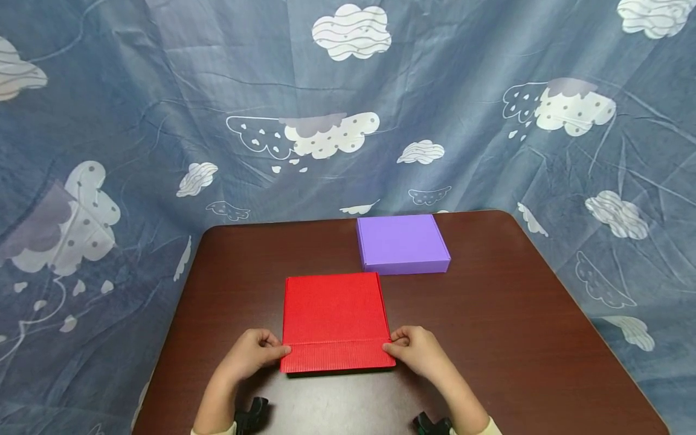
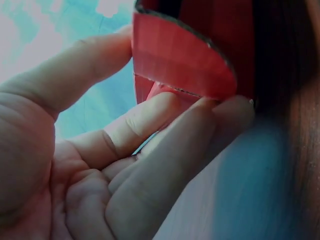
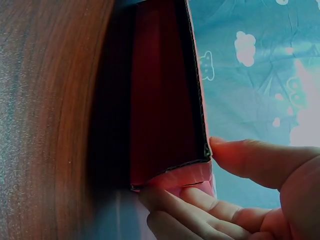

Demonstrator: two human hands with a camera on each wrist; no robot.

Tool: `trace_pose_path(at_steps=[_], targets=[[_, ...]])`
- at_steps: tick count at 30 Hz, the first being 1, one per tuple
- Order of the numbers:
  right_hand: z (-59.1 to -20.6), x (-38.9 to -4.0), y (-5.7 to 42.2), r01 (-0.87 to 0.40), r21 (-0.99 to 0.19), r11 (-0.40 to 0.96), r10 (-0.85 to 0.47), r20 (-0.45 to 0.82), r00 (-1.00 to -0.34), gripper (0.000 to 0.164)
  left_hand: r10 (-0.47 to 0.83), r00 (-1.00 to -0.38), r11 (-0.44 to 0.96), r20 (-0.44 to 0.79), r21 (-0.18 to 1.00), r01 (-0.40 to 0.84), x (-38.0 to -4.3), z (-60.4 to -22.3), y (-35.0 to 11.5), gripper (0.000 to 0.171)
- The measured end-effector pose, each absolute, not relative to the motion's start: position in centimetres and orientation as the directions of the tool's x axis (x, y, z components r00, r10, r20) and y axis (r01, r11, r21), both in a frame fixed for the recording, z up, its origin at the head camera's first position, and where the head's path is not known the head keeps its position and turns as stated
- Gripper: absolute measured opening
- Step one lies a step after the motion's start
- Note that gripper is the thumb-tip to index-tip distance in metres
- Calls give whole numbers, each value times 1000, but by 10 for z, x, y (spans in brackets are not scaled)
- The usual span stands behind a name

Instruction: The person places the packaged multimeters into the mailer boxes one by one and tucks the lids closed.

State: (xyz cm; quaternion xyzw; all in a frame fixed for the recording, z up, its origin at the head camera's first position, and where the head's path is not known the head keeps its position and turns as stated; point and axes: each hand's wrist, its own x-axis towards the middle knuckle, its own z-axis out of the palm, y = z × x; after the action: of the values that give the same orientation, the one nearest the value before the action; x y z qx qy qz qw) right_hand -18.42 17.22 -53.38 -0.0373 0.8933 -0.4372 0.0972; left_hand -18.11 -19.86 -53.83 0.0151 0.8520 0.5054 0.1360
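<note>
A flat red cardboard box [image 1: 334, 308] lies on the table, its lid's front flap [image 1: 337, 357] reaching toward me past a crease. My left hand [image 1: 251, 354] holds the flap's left end, thumb on top and fingers at the side. In the left wrist view those fingers touch a rounded red side tab [image 2: 180, 57]. At the opposite end, my right hand [image 1: 421, 351] grips the flap's right corner with the thumb above. The right wrist view looks into the dark gap under the flap, where the box's red inner wall [image 3: 160, 100] shows.
Behind the red box, to the right, lies a closed purple box [image 1: 403, 241] near the back of the brown table [image 1: 516, 314]. A blue cloud-patterned curtain [image 1: 348, 84] hangs around the table's back and sides. Black straps [image 1: 252, 415] sit at both wrists.
</note>
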Motion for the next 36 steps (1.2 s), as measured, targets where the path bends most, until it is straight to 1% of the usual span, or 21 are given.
trace_pose_path(at_steps=[5, 8, 12, 17, 23, 26, 28, 31, 34, 36], targets=[[-533, -186, 175, 63, -828, 557, -174, -191, -966, 25, 167, -946, 414, -277, 891, -188, -182, -539, -199, 24], [-534, -186, 175, 75, -829, 554, -169, -200, -965, 25, 164, -942, 394, -292, 895, -209, -182, -540, -198, 24], [-537, -184, 174, 72, -823, 564, -152, -190, -970, 24, 164, -948, 404, -273, 895, -188, -181, -539, -197, 24], [-540, -185, 174, 81, -830, 552, -142, -189, -972, 26, 159, -953, 440, -257, 883, -164, -182, -539, -197, 25], [-547, -187, 173, 76, -819, 569, -118, -172, -978, 25, 180, -950, 407, -255, 899, -164, -184, -543, -197, 25], [-550, -188, 173, 84, -812, 578, -99, -171, -980, 25, 197, -952, 408, -236, 902, -140, -184, -543, -198, 26], [-550, -188, 173, 79, -803, 591, -94, -166, -982, 29, 206, -956, 422, -208, 901, -105, -185, -543, -198, 30], [-544, -191, 176, 39, -785, 618, -108, -134, -985, 42, 225, -961, 451, -163, 892, -45, -187, -541, -200, 45], [-536, -194, 178, -76, -754, 652, -192, -68, -979, 59, 264, -956, 500, -127, 866, 23, -189, -538, -200, 61], [-531, -197, 178, -183, -711, 679, -282, -22, -959, 68, 302, -946, 533, -122, 844, 61, -190, -537, -200, 66]])
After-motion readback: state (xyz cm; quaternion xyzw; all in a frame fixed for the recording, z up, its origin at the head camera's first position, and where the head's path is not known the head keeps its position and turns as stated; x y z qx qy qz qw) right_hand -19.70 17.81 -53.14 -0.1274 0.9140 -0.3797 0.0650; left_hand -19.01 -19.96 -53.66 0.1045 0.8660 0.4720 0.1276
